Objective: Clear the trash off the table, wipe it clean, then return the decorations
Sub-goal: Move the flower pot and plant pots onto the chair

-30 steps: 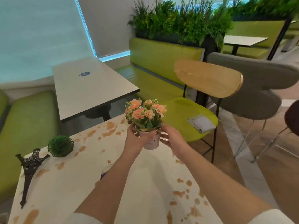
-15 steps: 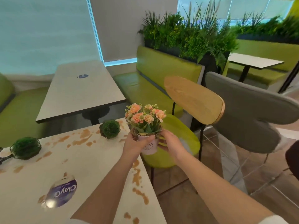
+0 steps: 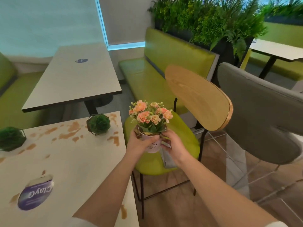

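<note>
Both the left hand (image 3: 136,143) and the right hand (image 3: 173,145) grasp the flower pot (image 3: 151,145) upright above the green chair seat (image 3: 183,136), just beside the stained counter (image 3: 73,161) carrying 2 moss balls (image 3: 99,124).

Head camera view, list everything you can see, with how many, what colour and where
Flower pot: one, pale pot, peach flowers, held over the green chair.
Moss balls: two, green, on the stained table's far edge.
Stained table: one, white, brown splashes, lower left.
Round sticker: one, purple, on that table.
Green chair: one, wooden back, beside the table.
Folded cloth: one, grey, on the chair seat.
Grey chair: one, right.
Left hand, right hand: fingers gripping the pot.
</note>
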The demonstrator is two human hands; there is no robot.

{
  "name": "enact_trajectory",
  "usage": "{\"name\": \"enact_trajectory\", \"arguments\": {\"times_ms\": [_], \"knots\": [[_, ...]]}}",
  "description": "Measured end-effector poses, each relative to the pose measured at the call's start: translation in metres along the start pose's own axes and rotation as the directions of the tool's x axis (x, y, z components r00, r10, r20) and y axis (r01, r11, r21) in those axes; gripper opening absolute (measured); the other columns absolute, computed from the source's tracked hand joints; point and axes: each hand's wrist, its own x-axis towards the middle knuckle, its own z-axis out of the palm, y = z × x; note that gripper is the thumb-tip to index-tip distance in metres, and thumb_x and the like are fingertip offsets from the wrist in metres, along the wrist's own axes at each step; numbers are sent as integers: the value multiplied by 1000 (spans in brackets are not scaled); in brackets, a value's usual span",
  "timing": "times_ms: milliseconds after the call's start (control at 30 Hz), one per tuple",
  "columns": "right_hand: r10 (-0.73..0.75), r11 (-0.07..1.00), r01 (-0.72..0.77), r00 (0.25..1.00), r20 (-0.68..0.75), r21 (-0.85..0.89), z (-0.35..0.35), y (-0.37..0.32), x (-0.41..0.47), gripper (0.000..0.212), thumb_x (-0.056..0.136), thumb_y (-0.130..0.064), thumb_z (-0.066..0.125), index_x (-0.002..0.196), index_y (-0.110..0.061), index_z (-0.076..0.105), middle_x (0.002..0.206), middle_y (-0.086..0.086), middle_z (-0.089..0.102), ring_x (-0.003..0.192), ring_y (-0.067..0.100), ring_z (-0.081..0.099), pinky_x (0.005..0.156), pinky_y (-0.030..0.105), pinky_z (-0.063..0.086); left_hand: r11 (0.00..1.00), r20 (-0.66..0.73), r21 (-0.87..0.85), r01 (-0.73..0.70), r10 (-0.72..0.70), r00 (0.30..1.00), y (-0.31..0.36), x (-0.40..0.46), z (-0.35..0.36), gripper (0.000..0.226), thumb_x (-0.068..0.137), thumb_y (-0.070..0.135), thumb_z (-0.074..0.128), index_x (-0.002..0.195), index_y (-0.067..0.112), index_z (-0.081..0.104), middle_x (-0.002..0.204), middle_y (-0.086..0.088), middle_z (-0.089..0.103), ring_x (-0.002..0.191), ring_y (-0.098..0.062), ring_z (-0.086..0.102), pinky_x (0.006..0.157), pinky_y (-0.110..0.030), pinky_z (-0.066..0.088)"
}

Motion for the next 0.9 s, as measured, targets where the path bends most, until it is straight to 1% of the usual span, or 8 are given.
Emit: {"name": "enact_trajectory", "arguments": {"times_ms": [67,200,367,533,600,700,767,900], "knots": [[-9,1000,9,1000,8,-27,-4,-1,22,23,97,-19,50,116,-19,64,111,1,68,107,14,60,80,28,48,1000,0,2,3,-3,1000,-3,20,5,71,66,11,87,127,14,52,116,7,63,103,0,59,70,-5,48],[-6,999,5,1000,-6,-44,-9,-6,65,29,95,-18,54,123,-17,61,113,5,68,109,18,59,89,35,49,1000,17,9,18,-18,1000,-8,59,15,69,69,13,85,128,15,49,109,12,59,94,4,54,63,0,43],[-12,999,10,999,-51,-40,-11,-9,123,33,94,-11,52,125,-17,59,112,5,67,102,16,60,88,33,51,998,15,24,56,-56,998,-18,113,26,76,66,20,87,132,13,49,121,4,62,109,-8,59,73,-9,47],[-16,999,12,996,-90,-53,-17,-13,178,33,93,-6,51,125,-13,58,107,2,67,91,10,61,79,25,52,996,-18,39,74,-73,997,-33,161,41,67,67,14,87,124,9,53,111,5,63,94,5,57,65,0,44],[-5,999,0,996,-85,-49,-20,-14,197,33,93,-6,52,125,-13,57,111,1,67,93,7,61,79,23,52,994,-24,61,95,-94,995,-40,180,47,67,65,15,88,122,8,53,109,6,64,93,2,59,70,-4,46],[31,998,-36,996,-87,-58,-27,-11,222,32,94,-4,52,123,-14,56,111,-1,66,94,6,62,75,20,51,984,-59,94,152,-147,987,-50,202,54,88,57,27,93,130,8,48,121,2,63,111,-12,60,91,-24,49],[54,995,-62,994,-95,-82,-33,-7,240,33,94,-1,51,124,-12,55,111,0,66,98,9,62,82,25,53,980,-74,102,171,-164,984,-56,215,61,91,59,24,92,133,8,43,125,2,59,114,-13,56,93,-26,46],[71,989,-84,991,-109,-118,-44,1,270,42,91,0,53,132,-12,53,118,3,65,112,20,60,102,42,48,982,-87,70,174,-168,982,-65,236,77,87,66,13,87,137,7,37,123,2,54,109,-9,52,84,-16,44]]}}
